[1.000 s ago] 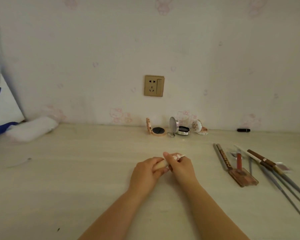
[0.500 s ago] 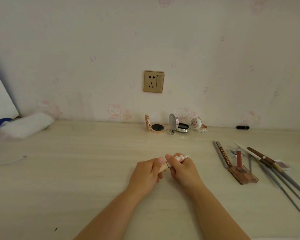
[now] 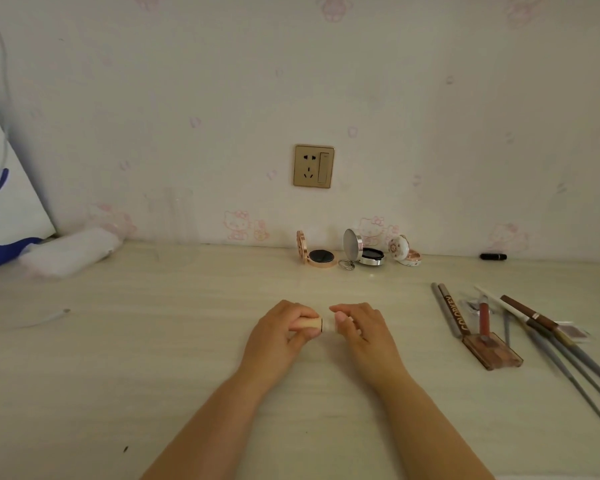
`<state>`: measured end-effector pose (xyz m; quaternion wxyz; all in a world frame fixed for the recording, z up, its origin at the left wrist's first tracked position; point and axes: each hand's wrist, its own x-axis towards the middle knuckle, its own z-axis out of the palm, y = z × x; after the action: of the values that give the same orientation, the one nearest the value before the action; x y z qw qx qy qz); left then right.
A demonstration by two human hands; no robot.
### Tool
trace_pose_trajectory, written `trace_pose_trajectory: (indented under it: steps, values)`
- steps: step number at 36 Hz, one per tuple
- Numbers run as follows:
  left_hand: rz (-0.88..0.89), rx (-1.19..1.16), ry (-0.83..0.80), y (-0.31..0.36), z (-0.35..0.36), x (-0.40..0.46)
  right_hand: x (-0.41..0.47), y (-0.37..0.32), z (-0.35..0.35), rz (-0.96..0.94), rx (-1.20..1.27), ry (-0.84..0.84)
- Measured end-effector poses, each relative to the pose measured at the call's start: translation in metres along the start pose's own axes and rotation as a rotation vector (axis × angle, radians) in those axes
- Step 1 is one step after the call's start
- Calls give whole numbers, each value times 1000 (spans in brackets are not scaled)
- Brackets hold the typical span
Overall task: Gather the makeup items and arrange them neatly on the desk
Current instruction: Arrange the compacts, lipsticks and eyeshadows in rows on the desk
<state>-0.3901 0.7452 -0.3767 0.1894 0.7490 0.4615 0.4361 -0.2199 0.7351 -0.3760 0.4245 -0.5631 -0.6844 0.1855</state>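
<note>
Lying crosswise between both hands, the small beige tube (image 3: 308,323) is pinched by the left hand (image 3: 278,329); the right hand (image 3: 360,327) pinches its cap end (mostly hidden).

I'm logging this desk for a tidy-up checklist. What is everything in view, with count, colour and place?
Open round compacts: three, rose-gold, silver, white floral; back edge by the wall.
Small black tube: one; back right.
Slim pencils and brushes: several, grey, brown, white; right side.
Flat brown transparent case: one; right, a red tube lying on it.
Gold wall socket: one; wall centre.
White soft roll: one; back left.
Short beige tube: one; centre, held by both hands.
Pale wooden desk: one.
Left hand, right hand: gripping the tube's ends.
</note>
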Motion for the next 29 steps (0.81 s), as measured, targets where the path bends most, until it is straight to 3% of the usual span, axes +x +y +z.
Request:
trace_pose_trajectory:
  steps: [5, 25, 29]
  values:
    - [-1, -1, -17, -2, 1, -1, 1, 1, 3, -83, -209, -62]
    - [-63, -72, 15, -6, 0, -1, 0, 6, 6, 47, -51, -82]
    - [-63, -82, 16, -10, 0, 0, 3, 6, 7, -32, -189, -133]
